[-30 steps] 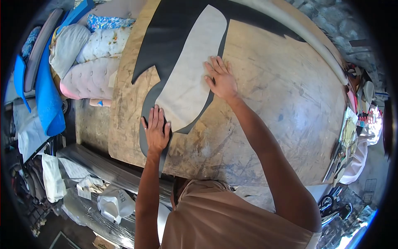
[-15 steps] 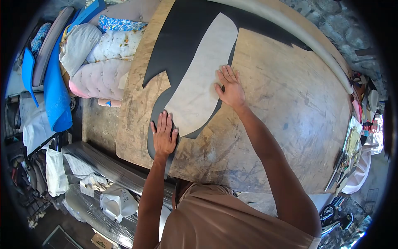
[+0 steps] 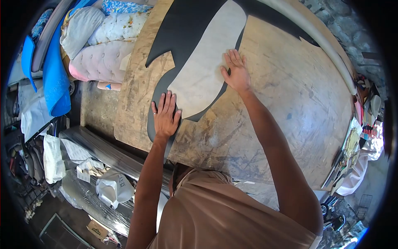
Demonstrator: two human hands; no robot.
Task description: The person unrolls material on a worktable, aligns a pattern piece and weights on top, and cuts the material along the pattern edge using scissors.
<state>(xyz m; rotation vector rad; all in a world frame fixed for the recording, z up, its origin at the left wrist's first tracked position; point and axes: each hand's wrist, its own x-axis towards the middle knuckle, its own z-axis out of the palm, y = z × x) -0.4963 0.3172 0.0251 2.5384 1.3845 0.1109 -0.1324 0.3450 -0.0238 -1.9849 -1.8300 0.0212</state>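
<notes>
A long light-grey curved piece of sheet material [image 3: 205,70] lies flat on a larger black sheet [image 3: 186,29], whose edge shows around it. My left hand [image 3: 166,115] rests flat with fingers stretched at the grey piece's lower left end, touching both it and the black sheet. A ring is on one of its fingers. On the grey piece's right edge lies my right hand [image 3: 238,72], palm down with fingers extended, partly over the wooden board. Neither hand grasps anything; what lies under the palms is hidden.
Both sheets lie on a worn wooden tabletop [image 3: 286,112]. A pale roll [image 3: 315,33] runs along its far right edge. Tufted pink upholstery [image 3: 101,66] and a blue sheet [image 3: 56,89] are at left. Plastic-wrapped rolls [image 3: 95,195] sit below left; tools [image 3: 342,155] lie at the right edge.
The view has shifted, so the table and sheets appear higher in the picture. Both hands stay flat at nearly the same places on the grey piece.
</notes>
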